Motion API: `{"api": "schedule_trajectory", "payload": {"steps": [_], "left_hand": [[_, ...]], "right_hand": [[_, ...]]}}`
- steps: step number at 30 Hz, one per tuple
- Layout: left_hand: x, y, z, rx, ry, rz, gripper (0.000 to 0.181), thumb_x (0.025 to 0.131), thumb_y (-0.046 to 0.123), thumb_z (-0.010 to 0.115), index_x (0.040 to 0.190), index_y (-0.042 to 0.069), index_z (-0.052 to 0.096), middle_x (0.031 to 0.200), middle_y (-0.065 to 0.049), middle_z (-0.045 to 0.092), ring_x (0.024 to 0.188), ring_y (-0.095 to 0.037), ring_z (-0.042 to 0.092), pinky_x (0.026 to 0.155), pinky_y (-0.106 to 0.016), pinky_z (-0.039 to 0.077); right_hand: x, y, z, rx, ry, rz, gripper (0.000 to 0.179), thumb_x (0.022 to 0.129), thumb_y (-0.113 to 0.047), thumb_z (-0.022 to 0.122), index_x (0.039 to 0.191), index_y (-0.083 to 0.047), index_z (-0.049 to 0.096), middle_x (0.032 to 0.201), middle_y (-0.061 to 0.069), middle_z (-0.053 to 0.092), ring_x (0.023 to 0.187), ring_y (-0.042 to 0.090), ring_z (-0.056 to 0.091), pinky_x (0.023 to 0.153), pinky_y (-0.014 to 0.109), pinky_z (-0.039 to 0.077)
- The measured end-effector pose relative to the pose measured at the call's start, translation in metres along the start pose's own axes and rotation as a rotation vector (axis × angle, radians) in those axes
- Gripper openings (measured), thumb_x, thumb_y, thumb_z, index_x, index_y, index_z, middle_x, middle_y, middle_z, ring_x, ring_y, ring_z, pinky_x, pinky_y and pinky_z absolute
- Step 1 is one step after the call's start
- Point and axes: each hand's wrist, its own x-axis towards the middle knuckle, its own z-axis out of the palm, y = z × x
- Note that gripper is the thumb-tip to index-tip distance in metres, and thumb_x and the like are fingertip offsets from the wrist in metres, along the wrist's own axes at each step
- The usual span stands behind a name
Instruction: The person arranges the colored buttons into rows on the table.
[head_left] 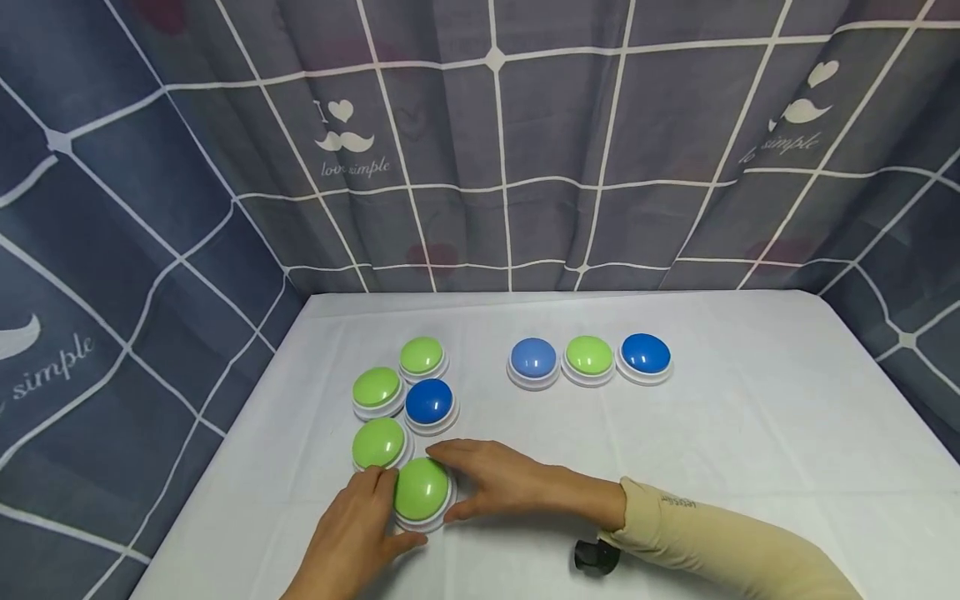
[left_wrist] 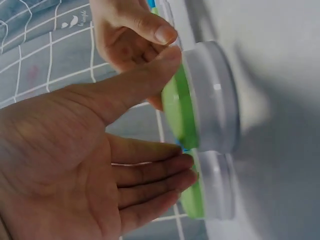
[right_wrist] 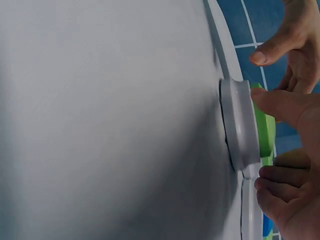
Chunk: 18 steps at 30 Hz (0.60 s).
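At the near end of the left-hand group stands a green-topped push button (head_left: 422, 490) with a round white base. My left hand (head_left: 357, 523) is on its left side, fingers fairly straight and thumb spread toward me. On its right side my right hand (head_left: 501, 478) reaches in with thumb and fingers apart. Both wrist views show the button's white base (left_wrist: 215, 97) flat on the table, with my right thumb (right_wrist: 280, 104) by its green rim. Just beyond it sit another green button (head_left: 378, 442) and a dark blue button (head_left: 430, 402).
Farther back in the same group are two more green buttons (head_left: 377, 387). To the right a row holds a light blue button (head_left: 533, 358), a green button (head_left: 589, 356) and a dark blue button (head_left: 646, 354). A checked curtain (head_left: 450, 150) surrounds the white table (head_left: 750, 400).
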Motion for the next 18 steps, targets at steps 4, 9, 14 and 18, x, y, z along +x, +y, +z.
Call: {"api": "schedule_trajectory", "payload": {"steps": [4,9,14,18], "left_hand": [[-0.005,-0.004,0.008,-0.015,0.018,-0.019,0.077,0.06,0.035,0.095,0.116,-0.002,0.059,0.105,-0.008,0.057,0.093,-0.023,0.055,0.081,-0.044,0.05],[-0.005,-0.007,0.017,-0.036,0.051,-0.035,0.071,0.063,0.033,0.093,0.115,0.0,0.059,0.106,-0.008,0.057,0.094,-0.024,0.056,0.08,-0.045,0.05],[-0.004,-0.01,0.023,-0.041,0.078,-0.035,0.065,0.067,0.033,0.092,0.113,0.0,0.061,0.104,-0.007,0.058,0.093,-0.024,0.057,0.08,-0.045,0.05],[-0.005,-0.011,0.023,-0.052,0.092,-0.025,0.065,0.067,0.032,0.091,0.115,0.0,0.061,0.106,-0.008,0.059,0.096,-0.025,0.057,0.082,-0.046,0.05]], "right_hand": [[0.003,-0.001,0.006,0.0,-0.011,0.009,0.078,0.083,-0.037,0.081,0.144,-0.002,0.047,0.145,0.007,0.051,0.135,0.017,0.044,0.109,0.03,0.035],[0.006,0.002,0.01,-0.006,-0.003,0.016,0.077,0.084,-0.037,0.08,0.144,-0.003,0.047,0.144,0.005,0.052,0.134,0.015,0.045,0.109,0.029,0.035],[0.008,0.003,0.013,0.034,-0.014,0.031,0.076,0.084,-0.035,0.081,0.144,-0.003,0.047,0.144,0.004,0.052,0.134,0.013,0.046,0.109,0.027,0.035],[0.007,0.002,0.013,0.042,-0.008,0.022,0.077,0.083,-0.034,0.081,0.144,-0.003,0.047,0.143,0.005,0.052,0.133,0.013,0.046,0.108,0.026,0.036]]}}
